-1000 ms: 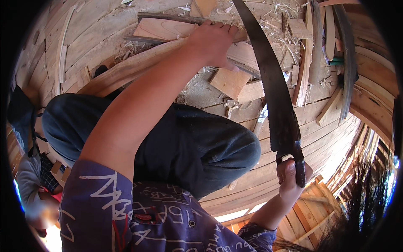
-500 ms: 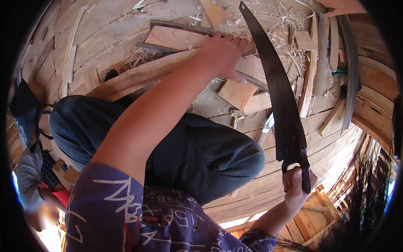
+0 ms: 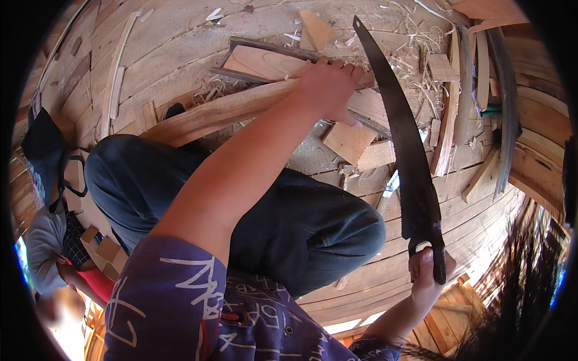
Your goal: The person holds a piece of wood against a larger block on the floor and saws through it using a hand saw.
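My right hand (image 3: 431, 271) is wrapped around the handle of a handsaw (image 3: 402, 129), whose long dark blade points up and away with its toothed edge toward the left. My left hand (image 3: 331, 87) lies over the far end of a long, slightly curved wooden piece (image 3: 232, 111), fingers closed over its far side and thumb toward me. The saw blade passes to the right of that end; whether it touches the wood I cannot tell. Beneath and beyond the piece is a wide pale board (image 3: 265, 62) between dark strips.
Wood offcuts (image 3: 349, 142) and curly shavings (image 3: 415, 54) litter the plank floor. Long strips and boards (image 3: 462, 90) lie along the right side. My bent legs (image 3: 313, 234) are close below the work. Another person (image 3: 51, 246) sits at the far left beside a cardboard box (image 3: 108, 253).
The view has shifted slightly, so most things appear a little farther right and lower. Both hands keep their holds, and the saw stays beside the wood.
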A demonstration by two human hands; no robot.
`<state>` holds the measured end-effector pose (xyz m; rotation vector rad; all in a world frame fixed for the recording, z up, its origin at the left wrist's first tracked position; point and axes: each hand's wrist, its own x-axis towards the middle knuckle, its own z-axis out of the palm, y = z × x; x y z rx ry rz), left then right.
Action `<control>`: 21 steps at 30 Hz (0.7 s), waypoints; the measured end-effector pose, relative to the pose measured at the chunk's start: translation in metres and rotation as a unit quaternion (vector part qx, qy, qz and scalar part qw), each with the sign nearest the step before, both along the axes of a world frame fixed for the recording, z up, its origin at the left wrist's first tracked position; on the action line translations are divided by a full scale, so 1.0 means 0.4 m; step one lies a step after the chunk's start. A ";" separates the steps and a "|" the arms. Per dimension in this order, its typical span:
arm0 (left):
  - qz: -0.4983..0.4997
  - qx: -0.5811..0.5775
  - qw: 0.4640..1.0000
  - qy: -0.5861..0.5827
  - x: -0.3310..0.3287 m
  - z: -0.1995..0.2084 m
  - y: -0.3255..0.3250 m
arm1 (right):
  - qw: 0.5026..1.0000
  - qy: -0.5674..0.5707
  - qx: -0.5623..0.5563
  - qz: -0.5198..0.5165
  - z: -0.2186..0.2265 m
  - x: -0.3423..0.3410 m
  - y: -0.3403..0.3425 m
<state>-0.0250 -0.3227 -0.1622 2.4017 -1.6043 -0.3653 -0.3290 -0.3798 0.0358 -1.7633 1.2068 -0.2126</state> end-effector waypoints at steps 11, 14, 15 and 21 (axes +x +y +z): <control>0.005 -0.015 1.000 -0.007 0.001 0.001 0.006 | 0.999 0.026 0.023 0.016 -0.016 0.025 -0.001; 0.003 0.000 1.000 0.005 0.007 0.007 -0.006 | 1.000 0.015 -0.001 0.023 0.010 -0.015 0.005; 0.006 -0.004 1.000 -0.001 0.013 0.007 -0.002 | 0.999 0.008 -0.006 0.032 0.040 -0.040 0.016; 0.010 -0.015 1.000 -0.002 0.003 -0.005 -0.004 | 0.999 0.033 -0.029 0.018 0.052 -0.037 0.029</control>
